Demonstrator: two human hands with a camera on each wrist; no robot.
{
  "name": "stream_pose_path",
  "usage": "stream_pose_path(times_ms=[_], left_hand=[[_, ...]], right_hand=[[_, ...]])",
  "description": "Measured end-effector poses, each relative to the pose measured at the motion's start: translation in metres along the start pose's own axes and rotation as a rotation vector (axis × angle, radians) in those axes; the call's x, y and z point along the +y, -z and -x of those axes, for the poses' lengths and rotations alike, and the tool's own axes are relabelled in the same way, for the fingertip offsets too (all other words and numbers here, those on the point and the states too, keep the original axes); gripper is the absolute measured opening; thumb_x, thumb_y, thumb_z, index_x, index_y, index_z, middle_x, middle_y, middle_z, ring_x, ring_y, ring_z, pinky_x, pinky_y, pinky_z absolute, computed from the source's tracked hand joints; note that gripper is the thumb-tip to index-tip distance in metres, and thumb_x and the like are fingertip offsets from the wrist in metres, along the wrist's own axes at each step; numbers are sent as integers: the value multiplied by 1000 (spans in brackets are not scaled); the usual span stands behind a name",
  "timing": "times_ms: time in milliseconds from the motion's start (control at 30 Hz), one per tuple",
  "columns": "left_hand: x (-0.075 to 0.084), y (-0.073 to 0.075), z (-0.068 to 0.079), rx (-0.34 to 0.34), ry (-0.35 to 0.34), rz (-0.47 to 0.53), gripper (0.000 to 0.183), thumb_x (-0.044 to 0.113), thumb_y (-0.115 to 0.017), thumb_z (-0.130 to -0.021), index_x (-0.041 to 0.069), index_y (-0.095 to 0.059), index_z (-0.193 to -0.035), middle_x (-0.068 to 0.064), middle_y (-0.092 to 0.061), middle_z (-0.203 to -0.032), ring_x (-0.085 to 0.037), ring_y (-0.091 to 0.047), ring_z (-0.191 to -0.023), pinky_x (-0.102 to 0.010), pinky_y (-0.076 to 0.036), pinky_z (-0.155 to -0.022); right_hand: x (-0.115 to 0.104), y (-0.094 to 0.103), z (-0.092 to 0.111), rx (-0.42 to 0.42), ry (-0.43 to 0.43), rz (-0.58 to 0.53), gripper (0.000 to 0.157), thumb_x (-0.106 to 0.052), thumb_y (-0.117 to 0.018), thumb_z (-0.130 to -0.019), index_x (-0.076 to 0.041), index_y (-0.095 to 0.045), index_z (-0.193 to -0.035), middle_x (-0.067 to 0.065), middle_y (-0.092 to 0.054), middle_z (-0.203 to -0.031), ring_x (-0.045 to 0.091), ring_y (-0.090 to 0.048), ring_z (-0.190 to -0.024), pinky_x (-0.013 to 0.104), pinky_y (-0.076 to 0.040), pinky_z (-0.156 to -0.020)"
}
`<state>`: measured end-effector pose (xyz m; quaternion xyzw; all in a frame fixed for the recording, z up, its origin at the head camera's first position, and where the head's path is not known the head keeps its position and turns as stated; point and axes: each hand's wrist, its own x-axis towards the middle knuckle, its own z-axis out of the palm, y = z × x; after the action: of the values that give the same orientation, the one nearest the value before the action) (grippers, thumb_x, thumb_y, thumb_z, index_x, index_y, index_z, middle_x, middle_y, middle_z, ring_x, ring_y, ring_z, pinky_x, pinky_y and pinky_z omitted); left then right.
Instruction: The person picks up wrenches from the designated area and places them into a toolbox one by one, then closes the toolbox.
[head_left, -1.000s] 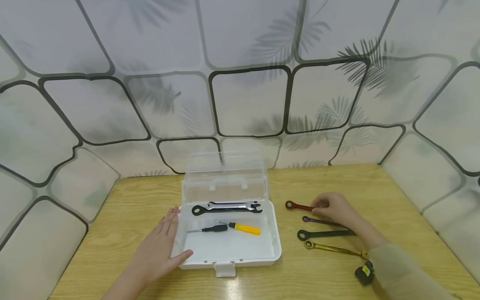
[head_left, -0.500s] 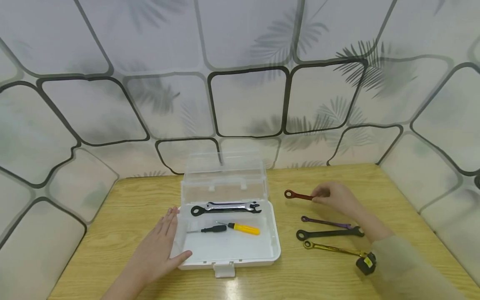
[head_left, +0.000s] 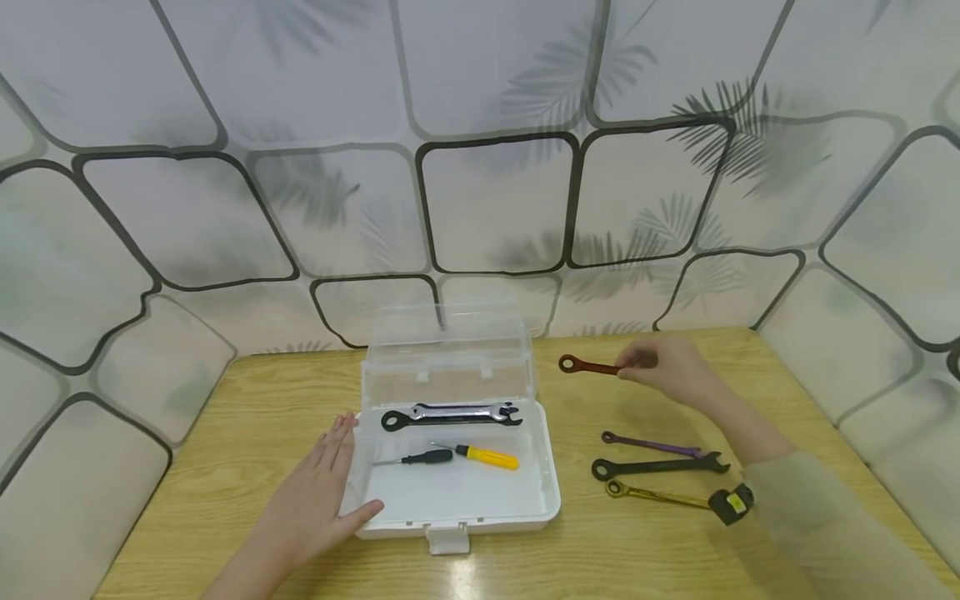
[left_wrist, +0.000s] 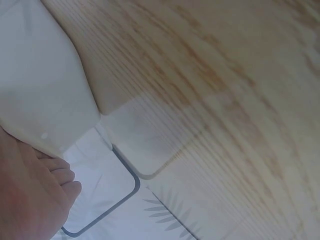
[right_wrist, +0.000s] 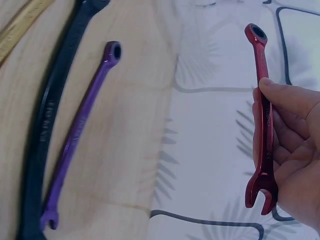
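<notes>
My right hand pinches a red combination wrench between thumb and fingers, its ring end pointing left, held above the table. My left hand rests on the left side of a white plastic toolbox, its fingers straight and the thumb over the rim. The toolbox's clear lid stands raised at the back. Inside lie a silver wrench, a black wrench, a black screwdriver and a yellow-handled screwdriver. The left wrist view shows the toolbox's outer wall beside that hand.
On the wooden table, right of the toolbox, lie a purple wrench, a larger black wrench and a gold wrench. A small black object with a yellow label covers the gold one's right end. A patterned wall covering surrounds the table.
My right hand has lifted the red wrench and carried it away from the purple wrench, toward the back and slightly left. My left hand stays on the toolbox.
</notes>
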<state>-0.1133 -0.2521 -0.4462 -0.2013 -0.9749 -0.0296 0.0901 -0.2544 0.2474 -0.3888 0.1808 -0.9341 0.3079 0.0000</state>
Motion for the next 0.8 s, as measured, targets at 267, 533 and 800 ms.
stream_pose_path(times_ms=[267,533,800], left_hand=[[1,1,1,9,1,1,105,65,-63,-95,-15,-36,-157,-29,-31,-170,-43,-38,-157,-27,-3,-135],[1,2,-1,-21,9,-5,106,66,-63,-95,-15,-36,-157,-29,-31,-170,-44,-37,-157,-55,-41,-125],[0,1,0,-16,10,-3,106,65,-64,-95,-15,-35,-158,-28,-30,-171,-43,-36,-158,-49,-33,-131]], right_hand=[[-24,7,-4,5,23,22,7,-14,-79,-96,-11,-81,-101,4,-78,-97,15,-71,-86,29,-58,-74],[-43,-1,-11,-6,53,-31,4,-11,-80,-94,-10,-81,-98,3,-78,-92,13,-69,-83,23,-56,-70],[-64,-15,-15,-44,51,-117,4,-9,-80,-94,-8,-80,-98,5,-78,-90,12,-67,-81,24,-55,-69]])
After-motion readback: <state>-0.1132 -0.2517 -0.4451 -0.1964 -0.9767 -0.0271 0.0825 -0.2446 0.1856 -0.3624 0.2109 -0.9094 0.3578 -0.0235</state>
